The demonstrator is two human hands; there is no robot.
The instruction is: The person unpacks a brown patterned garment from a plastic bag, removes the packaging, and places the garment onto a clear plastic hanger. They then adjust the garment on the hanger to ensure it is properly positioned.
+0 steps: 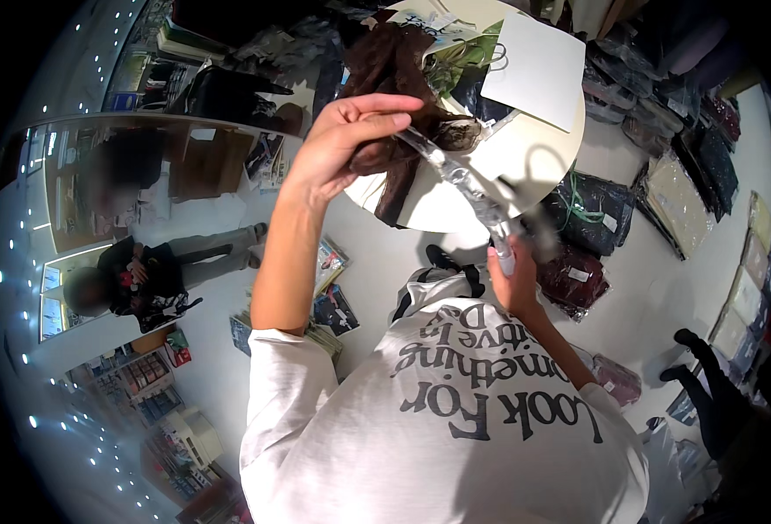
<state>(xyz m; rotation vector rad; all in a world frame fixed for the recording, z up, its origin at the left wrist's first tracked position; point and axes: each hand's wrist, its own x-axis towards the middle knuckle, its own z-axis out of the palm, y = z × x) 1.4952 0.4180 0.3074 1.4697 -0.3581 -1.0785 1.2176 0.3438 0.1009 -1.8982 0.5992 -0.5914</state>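
Note:
A narrow, shiny strip of crinkled clear plastic point(461, 181) is stretched slantwise between my hands, above the edge of a round cream table point(547, 153). My left hand point(337, 144) pinches its upper end between thumb and fingers, with the index finger extended. My right hand point(515, 281) grips the lower end close to my chest; motion blurs some of its fingers. Beneath and beyond my left hand lies a dark brown, soft-looking garment point(390, 65), partly hidden by that hand and hanging over the table's near edge.
A white sheet or board point(538, 70) lies on the table beside a green leaf-patterned item point(468, 65). Plastic-wrapped garments point(595, 210) cover the floor to the right, with a dark red pack point(573, 279) nearby. Magazines point(333, 306) lie at left, and another person point(145, 271) stands farther left.

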